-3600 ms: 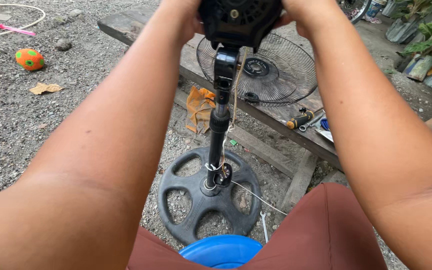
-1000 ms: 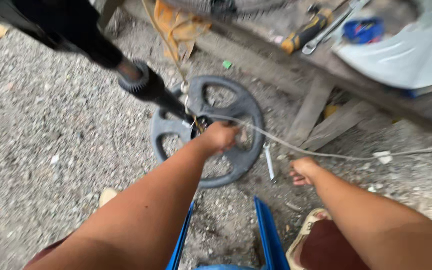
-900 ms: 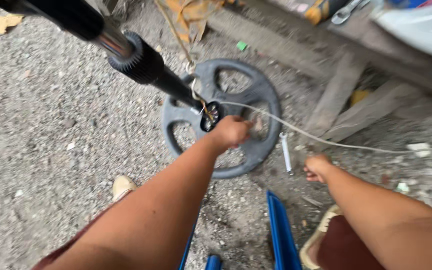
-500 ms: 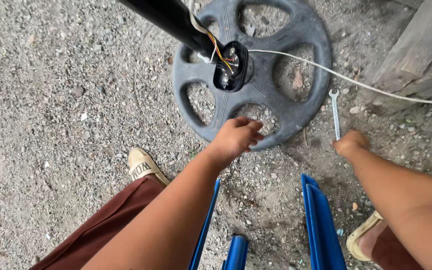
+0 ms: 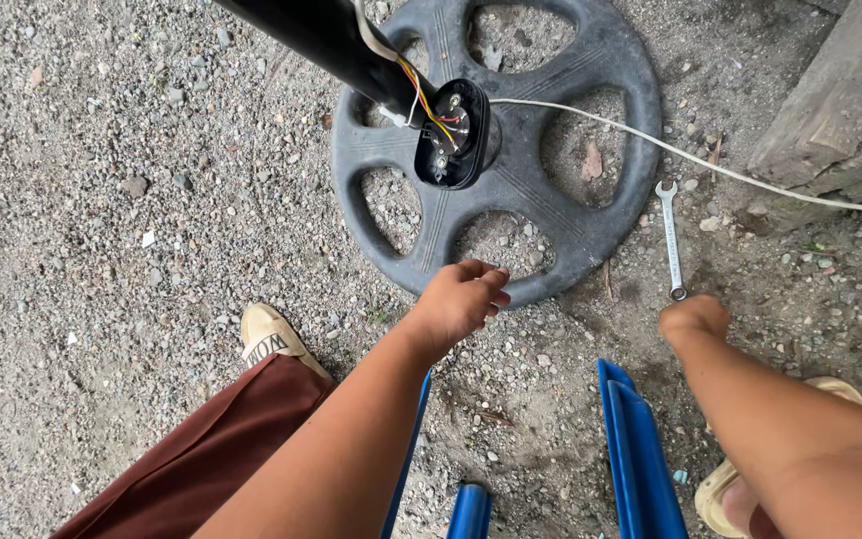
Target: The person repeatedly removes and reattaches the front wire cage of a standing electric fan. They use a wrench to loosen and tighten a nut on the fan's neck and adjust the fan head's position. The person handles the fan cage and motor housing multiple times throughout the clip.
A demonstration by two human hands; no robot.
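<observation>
Gravel is seen throughout the frame. The right hand (image 5: 692, 317) is curled closed at centre right, just below the lower end of a spanner (image 5: 669, 238), apparently touching it. The left hand (image 5: 461, 299) hangs loosely open, empty, over the near rim of the round fan base (image 5: 521, 190) at upper centre.

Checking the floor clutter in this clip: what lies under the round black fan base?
Gravel shows through the cut-outs of the round black fan base, with a dry leaf in one opening. A white cord crosses on top. The ground beneath the solid spokes and hub is covered, so unseen.
</observation>
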